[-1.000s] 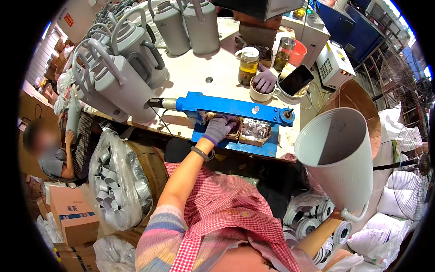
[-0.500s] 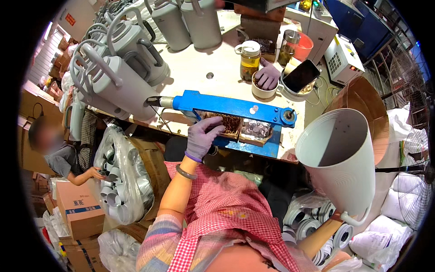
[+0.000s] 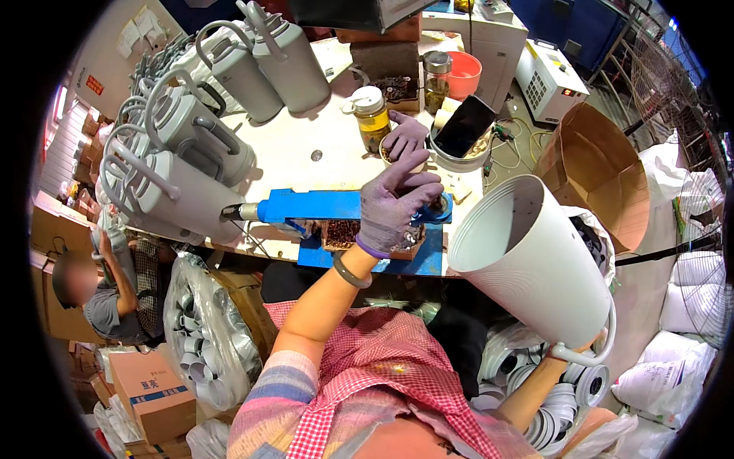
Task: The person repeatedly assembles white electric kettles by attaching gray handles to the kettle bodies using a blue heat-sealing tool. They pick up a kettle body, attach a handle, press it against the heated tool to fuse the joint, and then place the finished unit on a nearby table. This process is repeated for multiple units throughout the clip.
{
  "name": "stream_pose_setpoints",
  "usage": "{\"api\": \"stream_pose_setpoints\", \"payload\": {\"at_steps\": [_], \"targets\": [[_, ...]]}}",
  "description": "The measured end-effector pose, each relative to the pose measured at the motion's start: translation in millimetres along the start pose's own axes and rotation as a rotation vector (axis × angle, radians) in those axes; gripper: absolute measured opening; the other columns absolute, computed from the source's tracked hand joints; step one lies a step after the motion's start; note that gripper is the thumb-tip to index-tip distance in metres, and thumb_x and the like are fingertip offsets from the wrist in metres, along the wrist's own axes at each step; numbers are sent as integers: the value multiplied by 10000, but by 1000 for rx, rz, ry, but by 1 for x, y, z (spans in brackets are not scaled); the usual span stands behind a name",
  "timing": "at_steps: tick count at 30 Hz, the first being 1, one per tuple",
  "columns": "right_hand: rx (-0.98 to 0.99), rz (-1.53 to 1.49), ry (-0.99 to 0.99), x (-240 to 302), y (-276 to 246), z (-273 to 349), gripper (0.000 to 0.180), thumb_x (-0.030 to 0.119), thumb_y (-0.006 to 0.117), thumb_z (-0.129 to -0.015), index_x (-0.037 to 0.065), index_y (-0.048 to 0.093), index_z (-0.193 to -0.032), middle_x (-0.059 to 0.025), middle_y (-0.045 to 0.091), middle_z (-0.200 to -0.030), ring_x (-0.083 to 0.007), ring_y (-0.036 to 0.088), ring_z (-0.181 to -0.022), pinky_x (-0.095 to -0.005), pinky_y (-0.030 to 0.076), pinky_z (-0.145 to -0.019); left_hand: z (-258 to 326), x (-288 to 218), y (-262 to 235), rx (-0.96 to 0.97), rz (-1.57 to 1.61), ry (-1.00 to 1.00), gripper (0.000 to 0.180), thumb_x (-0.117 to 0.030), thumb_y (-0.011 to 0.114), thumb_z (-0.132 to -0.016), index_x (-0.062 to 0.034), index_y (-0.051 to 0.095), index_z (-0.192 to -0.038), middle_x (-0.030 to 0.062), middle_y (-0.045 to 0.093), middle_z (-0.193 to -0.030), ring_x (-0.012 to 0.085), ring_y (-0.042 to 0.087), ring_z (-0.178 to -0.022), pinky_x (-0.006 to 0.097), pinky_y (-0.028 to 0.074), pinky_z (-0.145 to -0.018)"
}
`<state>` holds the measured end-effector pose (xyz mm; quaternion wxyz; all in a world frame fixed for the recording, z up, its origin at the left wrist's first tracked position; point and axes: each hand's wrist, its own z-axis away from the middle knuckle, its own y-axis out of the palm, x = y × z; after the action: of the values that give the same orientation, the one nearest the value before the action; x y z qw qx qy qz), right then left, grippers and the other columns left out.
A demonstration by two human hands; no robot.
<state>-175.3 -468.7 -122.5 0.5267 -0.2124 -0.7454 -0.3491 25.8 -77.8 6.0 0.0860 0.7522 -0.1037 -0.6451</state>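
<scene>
My left hand (image 3: 391,208), in a thin purple glove, is over the right end of a blue metal arm (image 3: 313,205). Its thumb and index finger come together beside the dark round fitting (image 3: 439,203) there; anything between them is too small to make out. Below that hand, an open box of small brown screws (image 3: 339,234) sits beside another with small silvery parts (image 3: 409,243). On the right, a light grey jug body (image 3: 527,264) is tilted, its wide open end toward the bench. My right hand (image 3: 572,353) holds it at the handle (image 3: 600,353), fingers mostly hidden.
Grey jugs (image 3: 183,138) with handles crowd the bench's left. Behind the blue arm are a yellow-filled jar (image 3: 370,118), a spare glove (image 3: 405,136) and a phone (image 3: 465,126) on a tub. A bag of grey rings (image 3: 202,336) and a seated person (image 3: 115,294) are at left.
My left hand has moved right, from above the screw box to the blue arm's right end. The view has shifted; my right hand still holds the jug body.
</scene>
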Motion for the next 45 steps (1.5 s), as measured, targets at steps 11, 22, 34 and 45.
{"api": "stream_pose_setpoints", "payload": {"at_steps": [11, 22, 34, 45], "targets": [[-32, 18, 4, -12, -1, -9, 571, 434, 460, -1017, 21, 447, -1411, -146, 606, -1268, -247, 635, -1083, -378, 549, -904, 0, 22, 0, 121, -207, 150, 458, 9, 741, -854, 37, 591, -1286, 138, 734, -994, 156, 697, -904, 294, 570, -845], [14, 34, 17, -13, 4, -22, 556, 424, 456, -1019, 15, 465, -1395, -147, 617, -1255, -247, 642, -1070, -375, 556, -891, 17, -3, -23, 105, -573, 296, 727, -95, 834, -778, 4, 500, -1417, 158, 637, -1295, 207, 600, -1198, 349, 484, -1020], [58, 50, 25, -2, 10, -22, 541, 413, 452, -1021, 8, 485, -1378, -149, 629, -1241, -247, 650, -1057, -372, 563, -876, 48, 13, -122, -18, -1280, 846, 303, -119, 799, -741, -148, 695, -1024, 84, 642, -1145, 302, 590, -1084, 445, 487, -937], [50, 55, 17, 5, -6, -25, 529, 403, 448, -1022, 1, 503, -1362, -150, 640, -1227, -247, 657, -1044, -370, 570, -863, 12, -16, -36, 197, -483, 311, 227, -88, 756, -853, -23, 740, -1070, 121, 752, -982, 172, 719, -832, 274, 567, -751]]}}
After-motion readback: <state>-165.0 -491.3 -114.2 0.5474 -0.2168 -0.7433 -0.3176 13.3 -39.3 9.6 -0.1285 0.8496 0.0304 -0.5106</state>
